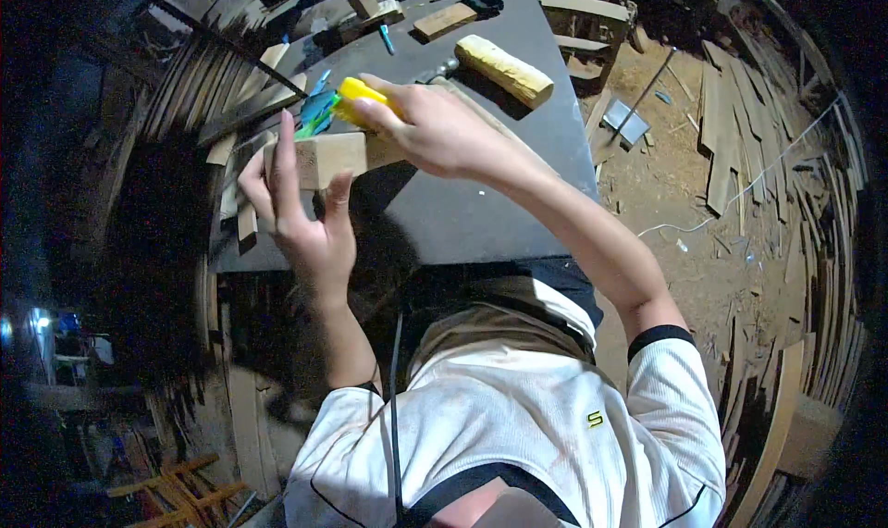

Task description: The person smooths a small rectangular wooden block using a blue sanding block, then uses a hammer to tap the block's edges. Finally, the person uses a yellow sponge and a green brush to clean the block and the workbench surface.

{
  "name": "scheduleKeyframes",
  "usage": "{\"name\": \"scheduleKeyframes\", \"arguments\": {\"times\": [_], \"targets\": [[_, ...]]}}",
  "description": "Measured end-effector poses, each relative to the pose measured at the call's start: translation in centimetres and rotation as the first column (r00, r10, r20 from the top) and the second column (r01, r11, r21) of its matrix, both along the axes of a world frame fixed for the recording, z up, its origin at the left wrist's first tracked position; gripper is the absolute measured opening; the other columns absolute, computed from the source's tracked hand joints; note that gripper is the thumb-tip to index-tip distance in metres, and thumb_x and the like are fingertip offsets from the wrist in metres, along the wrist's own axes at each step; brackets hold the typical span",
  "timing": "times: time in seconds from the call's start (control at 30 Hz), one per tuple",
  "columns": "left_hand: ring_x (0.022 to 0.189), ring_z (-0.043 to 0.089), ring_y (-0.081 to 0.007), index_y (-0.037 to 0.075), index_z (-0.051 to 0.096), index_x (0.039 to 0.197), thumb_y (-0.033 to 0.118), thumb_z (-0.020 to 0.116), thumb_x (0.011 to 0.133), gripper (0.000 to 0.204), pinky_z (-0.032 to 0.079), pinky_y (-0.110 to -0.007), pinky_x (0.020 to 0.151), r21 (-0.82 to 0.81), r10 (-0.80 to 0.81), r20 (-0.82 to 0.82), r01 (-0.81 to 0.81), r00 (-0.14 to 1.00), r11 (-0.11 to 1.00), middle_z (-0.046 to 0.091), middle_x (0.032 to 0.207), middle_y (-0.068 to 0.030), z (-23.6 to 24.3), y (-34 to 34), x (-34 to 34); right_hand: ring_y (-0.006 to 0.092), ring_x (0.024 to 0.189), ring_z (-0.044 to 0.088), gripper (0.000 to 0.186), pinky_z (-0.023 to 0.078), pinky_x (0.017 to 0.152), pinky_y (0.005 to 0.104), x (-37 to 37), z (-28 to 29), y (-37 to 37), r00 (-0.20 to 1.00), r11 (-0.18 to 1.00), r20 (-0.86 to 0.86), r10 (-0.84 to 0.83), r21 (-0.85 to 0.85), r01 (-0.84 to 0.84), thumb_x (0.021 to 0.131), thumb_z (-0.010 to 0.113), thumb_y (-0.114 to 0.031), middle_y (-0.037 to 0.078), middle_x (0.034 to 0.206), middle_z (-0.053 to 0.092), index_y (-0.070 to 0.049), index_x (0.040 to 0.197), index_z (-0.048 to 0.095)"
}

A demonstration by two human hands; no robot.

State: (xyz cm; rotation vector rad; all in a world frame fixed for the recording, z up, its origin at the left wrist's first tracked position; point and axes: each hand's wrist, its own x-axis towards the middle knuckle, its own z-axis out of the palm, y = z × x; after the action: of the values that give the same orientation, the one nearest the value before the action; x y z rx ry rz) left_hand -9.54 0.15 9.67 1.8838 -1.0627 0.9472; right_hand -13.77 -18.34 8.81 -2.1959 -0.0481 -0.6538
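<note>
My left hand (310, 227) grips a squared wooden block (335, 161) above the dark table, thumb on its near side and fingers round the left end. Over the block's far right edge, my right hand (430, 125) is closed round a bright yellow hand-held tool (363, 95). Green shows at the tool's left end, but its kind is not clear. Just beyond the block lies something blue-green (317, 107), partly hidden. Past my right hand, a hammer-like tool with a metal head (446, 69) lies with its pale handle partly behind my forearm.
The dark tabletop (462, 218) also carries a rough half-round log (504, 71), a flat wood piece (445, 21) and a small turquoise stick (386, 38). Right of the table, a long-handled dustpan (626, 124) stands on the dusty floor. Stacked boards (758, 121) line the right side.
</note>
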Motion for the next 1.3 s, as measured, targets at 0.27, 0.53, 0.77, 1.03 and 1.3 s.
{"name": "scheduleKeyframes", "arguments": {"times": [0.27,0.53,0.77,1.03,1.3], "targets": [[0.082,0.063,-0.0373,-0.002,0.061,0.093,0.058,0.061,0.089,0.061,0.049,-0.044,0.073,0.209,0.266,-0.005,-0.259,0.964,0.943,0.062,0.085,-0.0192,2.6,2.0,2.2,0.0457,0.097,0.062,0.061,0.049,0.088,0.049,0.1,-0.2,3.2,0.998,0.999,0.043,-0.051,-0.011,0.052,0.105,0.04,-0.04,0.03,0.106,0.061,0.002,0.148,0.034],[0.086,0.061,-0.0508,-0.007,0.059,0.089,0.046,0.043,0.102,0.057,0.046,-0.057,0.075,0.408,0.449,-0.023,-0.402,0.893,0.82,0.064,0.089,-0.0336,5.5,-0.1,1.5,0.0479,0.093,0.063,0.062,0.051,0.082,0.0521,2.8,0.4,2.6,0.988,0.989,-0.095,-0.125,-0.093,0.116,0.104,0.038,-0.044,0.034,0.105,0.06,0.002,0.146,0.033],[0.091,0.063,-0.0505,0.003,0.042,0.142,0.042,0.037,0.102,0.057,0.046,-0.058,0.079,0.524,0.441,-0.126,-0.318,0.889,0.79,0.065,0.095,-0.033,7.1,-1.3,1.5,0.0467,0.089,0.066,0.046,0.056,0.068,0.0544,4.7,-1.9,1.3,0.977,0.981,-0.091,-0.193,-0.023,0.191,0.101,0.042,-0.033,0.04,0.122,0.052,0.0,0.134,0.046],[0.099,0.059,-0.0518,-0.001,0.055,0.123,0.036,0.037,0.101,0.046,0.045,-0.052,0.083,0.317,0.14,-0.282,-0.046,0.949,0.947,0.063,0.101,-0.0345,6.0,-0.7,4.0,0.0488,0.087,0.065,0.036,0.053,0.073,0.0588,4.9,-1.7,1.6,0.993,0.992,0.038,-0.113,0.067,0.11,0.101,0.037,-0.028,0.037,0.101,0.06,0.005,0.115,0.045],[0.108,0.061,-0.0467,-0.01,0.061,0.12,0.042,0.039,0.1,0.059,0.047,-0.048,0.092,0.274,0.286,-0.396,-0.186,0.873,0.944,0.063,0.113,-0.0336,5.9,-0.1,7.5,0.049,0.09,0.065,0.049,0.053,0.081,0.0546,5.7,-0.1,3.0,0.995,0.991,-0.094,-0.033,0.126,0.045,0.101,0.039,-0.036,0.033,0.107,0.062,0.006,0.125,0.049]]}}
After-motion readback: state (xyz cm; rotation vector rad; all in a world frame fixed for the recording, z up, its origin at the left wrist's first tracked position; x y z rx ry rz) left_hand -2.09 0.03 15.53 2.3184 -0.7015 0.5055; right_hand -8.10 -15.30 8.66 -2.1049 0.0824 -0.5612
